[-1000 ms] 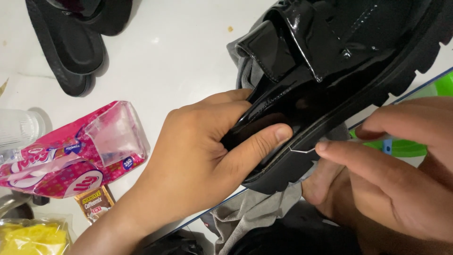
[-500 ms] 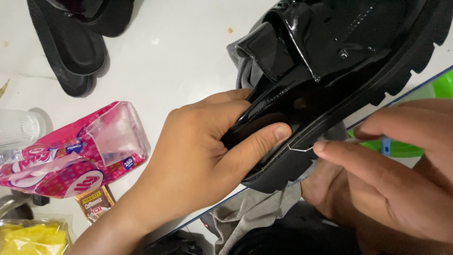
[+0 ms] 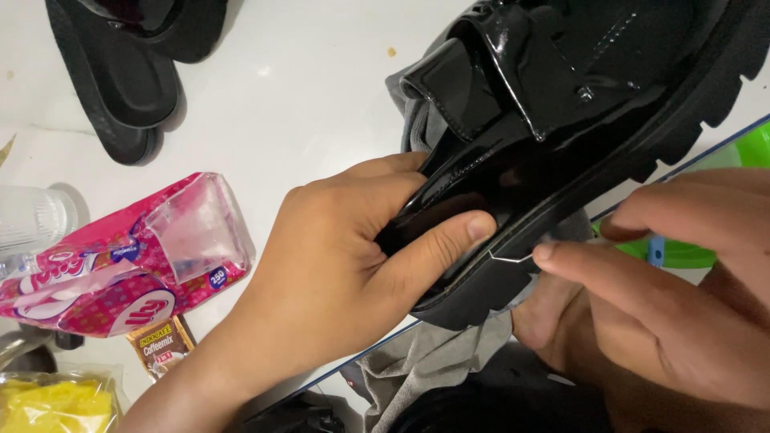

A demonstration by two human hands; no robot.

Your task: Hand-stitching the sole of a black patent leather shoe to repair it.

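Observation:
A glossy black chunky-soled shoe [image 3: 577, 104] lies tilted across the white table's edge, toe toward me. My left hand [image 3: 345, 256] grips its toe end, thumb pressed along the shiny upper just above the sole seam. My right hand [image 3: 674, 281] hovers beside the sole, a fingertip touching a thin light strand or needle-like piece at the seam [image 3: 513, 256]; I cannot tell what that piece is. A grey cloth [image 3: 437, 365] hangs under the shoe.
A black sandal [image 3: 120, 80] lies at the far left of the white table [image 3: 305, 88]. A pink plastic packet [image 3: 120, 256], a clear ribbed glass [image 3: 28, 220], a small brown sachet [image 3: 160, 345] and a yellow bag [image 3: 52, 405] sit near left. A green object [image 3: 706, 240] shows right.
My right hand's fingertip has shifted slightly left toward the sole seam. My left hand keeps its grip on the toe.

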